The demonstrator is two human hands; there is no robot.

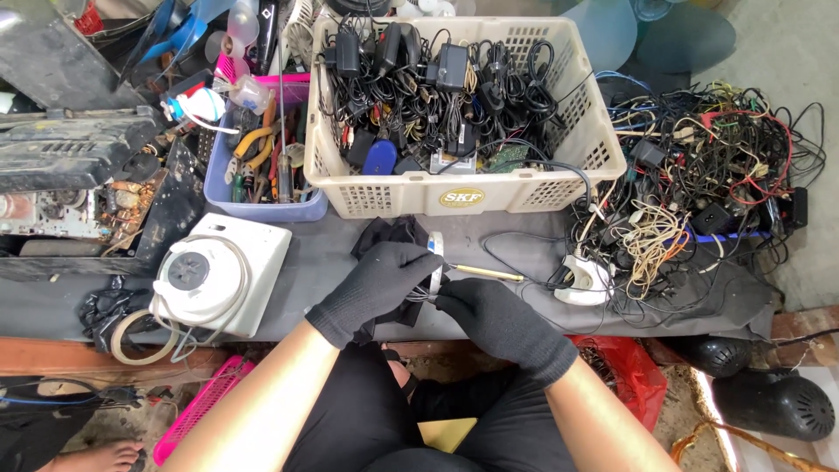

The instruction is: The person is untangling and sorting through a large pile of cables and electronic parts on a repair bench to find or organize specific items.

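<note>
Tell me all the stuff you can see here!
Basket: one, cream, back middle, full of black chargers and cords.
Tub: one, blue, left of the basket, holding tools.
Cable pile: one, mixed colours, right.
Fan housing: one, white, left front.
Tape roll: one, tan, beside the fan housing.
Screwdriver: one, yellow handle, on the grey bench.
Wires: small bundle, whitish, between the hands.
Left hand: black glove, holding the wires.
Right hand: black glove, pinching the wires.
</note>
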